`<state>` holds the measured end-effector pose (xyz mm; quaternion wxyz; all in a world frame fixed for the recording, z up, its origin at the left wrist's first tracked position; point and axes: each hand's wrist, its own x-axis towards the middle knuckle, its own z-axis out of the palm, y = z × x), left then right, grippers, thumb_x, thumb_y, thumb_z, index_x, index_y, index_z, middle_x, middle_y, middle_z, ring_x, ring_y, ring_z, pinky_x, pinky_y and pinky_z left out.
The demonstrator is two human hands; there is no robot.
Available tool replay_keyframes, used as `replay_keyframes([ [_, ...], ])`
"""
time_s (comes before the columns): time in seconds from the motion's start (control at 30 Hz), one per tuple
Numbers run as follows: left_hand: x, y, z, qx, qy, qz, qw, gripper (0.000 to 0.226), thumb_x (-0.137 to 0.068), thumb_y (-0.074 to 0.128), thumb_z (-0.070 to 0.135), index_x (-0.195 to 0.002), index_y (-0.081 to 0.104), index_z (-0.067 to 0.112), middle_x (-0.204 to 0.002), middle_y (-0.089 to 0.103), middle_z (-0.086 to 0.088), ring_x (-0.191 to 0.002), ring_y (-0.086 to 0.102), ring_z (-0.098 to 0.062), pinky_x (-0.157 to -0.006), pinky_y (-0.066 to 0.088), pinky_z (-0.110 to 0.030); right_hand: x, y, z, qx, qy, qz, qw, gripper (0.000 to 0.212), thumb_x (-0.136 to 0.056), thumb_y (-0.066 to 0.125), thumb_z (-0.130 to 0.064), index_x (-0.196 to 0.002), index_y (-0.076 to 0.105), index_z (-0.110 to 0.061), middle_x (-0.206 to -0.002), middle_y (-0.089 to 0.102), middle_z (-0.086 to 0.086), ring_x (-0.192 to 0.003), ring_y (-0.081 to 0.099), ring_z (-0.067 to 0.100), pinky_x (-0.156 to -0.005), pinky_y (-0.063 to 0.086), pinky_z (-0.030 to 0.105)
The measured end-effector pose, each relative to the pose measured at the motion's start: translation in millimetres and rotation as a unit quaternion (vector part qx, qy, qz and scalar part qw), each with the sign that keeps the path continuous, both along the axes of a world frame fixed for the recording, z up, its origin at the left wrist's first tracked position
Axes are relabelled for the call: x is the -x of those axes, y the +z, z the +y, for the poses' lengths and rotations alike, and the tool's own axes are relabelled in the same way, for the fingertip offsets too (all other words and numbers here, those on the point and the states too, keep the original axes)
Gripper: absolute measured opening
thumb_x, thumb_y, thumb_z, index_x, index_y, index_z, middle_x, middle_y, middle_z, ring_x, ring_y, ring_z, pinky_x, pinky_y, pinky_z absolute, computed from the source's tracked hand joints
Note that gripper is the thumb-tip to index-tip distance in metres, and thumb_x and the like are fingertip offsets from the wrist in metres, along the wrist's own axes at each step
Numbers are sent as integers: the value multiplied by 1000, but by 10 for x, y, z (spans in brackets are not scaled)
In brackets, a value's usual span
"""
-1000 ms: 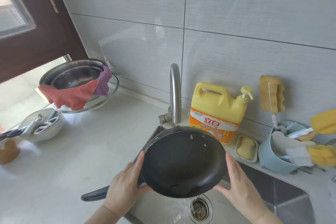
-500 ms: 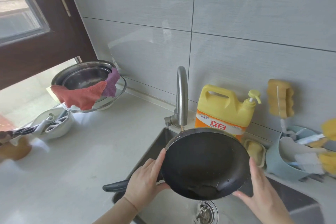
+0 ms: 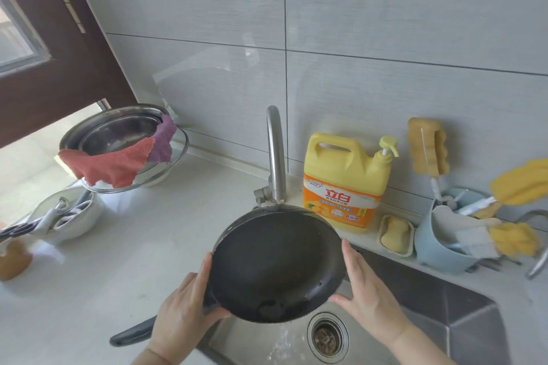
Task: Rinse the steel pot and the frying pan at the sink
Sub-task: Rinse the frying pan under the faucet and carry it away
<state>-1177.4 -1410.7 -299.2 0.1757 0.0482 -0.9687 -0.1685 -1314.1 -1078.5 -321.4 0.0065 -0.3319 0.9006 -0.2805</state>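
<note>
The black frying pan (image 3: 275, 264) is tilted over the sink (image 3: 462, 302), its inside facing me, just below the faucet (image 3: 275, 154). My left hand (image 3: 184, 314) grips its left rim where the dark handle (image 3: 130, 336) joins. My right hand (image 3: 364, 293) presses straight fingers against the right rim. Water runs off the pan's low edge toward the drain (image 3: 326, 335). The steel pot (image 3: 112, 133) stands on the counter at the back left, with red and purple cloths draped over its rim.
A yellow detergent jug (image 3: 344, 184), a soap dish (image 3: 396, 234) and a blue caddy (image 3: 439, 249) of brushes and sponges line the wall behind the sink. A white bowl with utensils (image 3: 68, 216) sits at the left.
The pan stays between both hands above the sink. My right hand has closed in against the rim, and water now streams from the pan's lower edge.
</note>
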Motion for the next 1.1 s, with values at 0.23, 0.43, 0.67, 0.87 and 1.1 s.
replay_keyframes([
  [0.23, 380, 115, 433, 18, -64, 37, 997, 101, -82, 48, 76, -155, 19, 12, -93, 60, 0, -83, 53, -12, -57, 45, -25, -15, 169, 524, 42, -71, 87, 993, 129, -53, 94, -27, -153, 15, -10, -144, 41, 9, -132, 38, 19, -110, 17, 9],
  [0.43, 675, 337, 788, 34, -121, 144, 981, 103, -84, 55, 63, -158, 3, 16, -80, 59, 0, -73, 50, -14, -47, 48, -30, -34, 379, 986, 20, -181, 161, 970, 128, -59, 87, -43, -158, 9, -17, -135, 53, 30, -115, 60, 40, -77, 56, 50],
  [0.67, 908, 803, 993, 90, -194, 337, 917, 102, -87, 71, 43, -158, 4, 11, -98, 53, -7, -83, 54, -25, -66, 46, -34, -19, 1060, 1205, 113, -215, 245, 939, 82, -88, 50, -70, -125, 37, 1, -110, 48, 17, -94, 50, 32, -90, 41, 23],
  [0.87, 1012, 1208, 981, 113, -199, 404, 886, 111, -84, 77, 36, -157, -4, 16, -99, 48, -6, -80, 50, -25, -63, 42, -31, -45, 1484, 1224, 150, -273, 167, 935, 86, -54, 87, -25, -122, 42, 4, -104, 56, 29, -92, 52, 32, -89, 30, -1],
  [1.1, 976, 1061, 972, 105, -191, 365, 905, 106, -85, 74, 44, -158, 1, 15, -101, 48, -5, -84, 51, -24, -66, 44, -32, -54, 1502, 1135, 142, -242, 200, 939, 84, -75, 73, -60, -123, 37, -2, -108, 46, 18, -92, 47, 31, -79, 40, 24],
])
